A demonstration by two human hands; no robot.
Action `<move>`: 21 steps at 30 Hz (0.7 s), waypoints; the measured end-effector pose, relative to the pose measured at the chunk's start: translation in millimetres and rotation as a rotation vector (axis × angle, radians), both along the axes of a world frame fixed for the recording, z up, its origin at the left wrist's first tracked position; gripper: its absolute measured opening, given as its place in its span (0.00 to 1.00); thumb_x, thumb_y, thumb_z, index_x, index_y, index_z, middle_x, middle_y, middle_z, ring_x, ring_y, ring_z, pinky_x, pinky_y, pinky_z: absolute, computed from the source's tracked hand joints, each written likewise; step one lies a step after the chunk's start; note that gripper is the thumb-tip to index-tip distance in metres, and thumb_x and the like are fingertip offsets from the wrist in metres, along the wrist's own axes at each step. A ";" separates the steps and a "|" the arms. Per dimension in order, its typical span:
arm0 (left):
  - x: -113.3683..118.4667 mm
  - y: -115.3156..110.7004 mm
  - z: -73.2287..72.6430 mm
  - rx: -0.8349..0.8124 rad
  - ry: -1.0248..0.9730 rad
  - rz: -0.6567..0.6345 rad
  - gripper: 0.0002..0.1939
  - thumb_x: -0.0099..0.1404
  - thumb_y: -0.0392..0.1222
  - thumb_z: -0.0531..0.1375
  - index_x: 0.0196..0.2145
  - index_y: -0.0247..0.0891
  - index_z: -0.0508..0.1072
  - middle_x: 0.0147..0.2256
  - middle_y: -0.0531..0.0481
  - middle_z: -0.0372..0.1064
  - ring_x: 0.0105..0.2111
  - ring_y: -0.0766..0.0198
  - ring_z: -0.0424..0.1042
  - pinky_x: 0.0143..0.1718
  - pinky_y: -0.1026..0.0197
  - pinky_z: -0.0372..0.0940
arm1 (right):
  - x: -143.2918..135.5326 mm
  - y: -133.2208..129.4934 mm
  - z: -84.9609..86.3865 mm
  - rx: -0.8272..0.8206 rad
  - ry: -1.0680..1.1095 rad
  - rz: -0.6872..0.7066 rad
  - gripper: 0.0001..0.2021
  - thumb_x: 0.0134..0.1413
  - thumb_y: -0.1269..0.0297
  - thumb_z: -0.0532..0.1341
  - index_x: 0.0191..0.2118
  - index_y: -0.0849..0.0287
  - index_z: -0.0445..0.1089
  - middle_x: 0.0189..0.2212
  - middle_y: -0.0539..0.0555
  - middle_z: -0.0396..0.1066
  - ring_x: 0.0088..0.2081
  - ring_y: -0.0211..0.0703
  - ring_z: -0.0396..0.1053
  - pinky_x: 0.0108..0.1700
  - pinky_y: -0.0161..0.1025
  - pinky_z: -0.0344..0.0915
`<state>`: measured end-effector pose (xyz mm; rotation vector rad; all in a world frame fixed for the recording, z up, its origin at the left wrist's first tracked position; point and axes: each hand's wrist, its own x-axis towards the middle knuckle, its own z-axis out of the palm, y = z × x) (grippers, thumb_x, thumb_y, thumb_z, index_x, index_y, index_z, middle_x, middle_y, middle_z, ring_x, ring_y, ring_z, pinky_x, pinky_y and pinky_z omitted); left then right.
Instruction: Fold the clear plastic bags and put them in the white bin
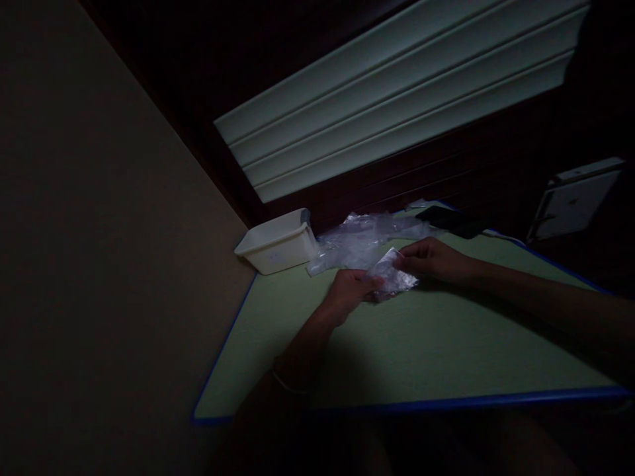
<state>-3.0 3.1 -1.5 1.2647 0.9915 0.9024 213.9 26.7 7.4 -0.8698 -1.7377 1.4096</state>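
Observation:
A small, shiny clear plastic bag [391,272] is stretched between my two hands above the table. My left hand [350,291] pinches its lower left side, fingers closed on it. At its upper right edge, my right hand [429,259] grips the plastic between thumb and fingers. Whether anything lies inside the bag is too dark to make out. Just behind my hands, a heap of crumpled clear plastic bags [364,235] spreads over the table.
The light green table [377,357] has a blue edge. A white plastic bin [278,246] stands at its back left corner, by the wall. A dark flat object [454,221] lies at the back right. Beyond the right edge is a white tablet-like device [575,201].

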 end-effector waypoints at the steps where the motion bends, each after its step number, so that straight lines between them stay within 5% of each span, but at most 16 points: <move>1: -0.4 -0.3 1.2 -0.001 -0.007 0.004 0.19 0.49 0.48 0.71 0.30 0.27 0.77 0.28 0.42 0.75 0.27 0.63 0.75 0.36 0.56 0.69 | 0.1 0.6 -0.4 0.005 -0.018 -0.002 0.18 0.50 0.50 0.66 0.31 0.64 0.75 0.19 0.48 0.65 0.19 0.32 0.56 0.22 0.34 0.50; 11: -2.7 1.2 2.7 -0.018 -0.071 0.042 0.14 0.56 0.43 0.68 0.33 0.27 0.75 0.33 0.39 0.76 0.33 0.58 0.77 0.42 0.53 0.71 | -1.5 -2.1 7.2 0.013 0.040 -0.090 0.18 0.49 0.50 0.66 0.25 0.62 0.73 0.20 0.50 0.69 0.21 0.34 0.62 0.23 0.34 0.56; 21: -4.0 1.0 4.2 -0.014 -0.082 0.077 0.12 0.56 0.41 0.67 0.31 0.28 0.75 0.32 0.40 0.76 0.33 0.59 0.77 0.41 0.54 0.72 | -1.4 -3.6 5.8 -0.115 0.059 0.018 0.16 0.47 0.53 0.68 0.28 0.64 0.76 0.25 0.57 0.76 0.23 0.36 0.68 0.24 0.34 0.62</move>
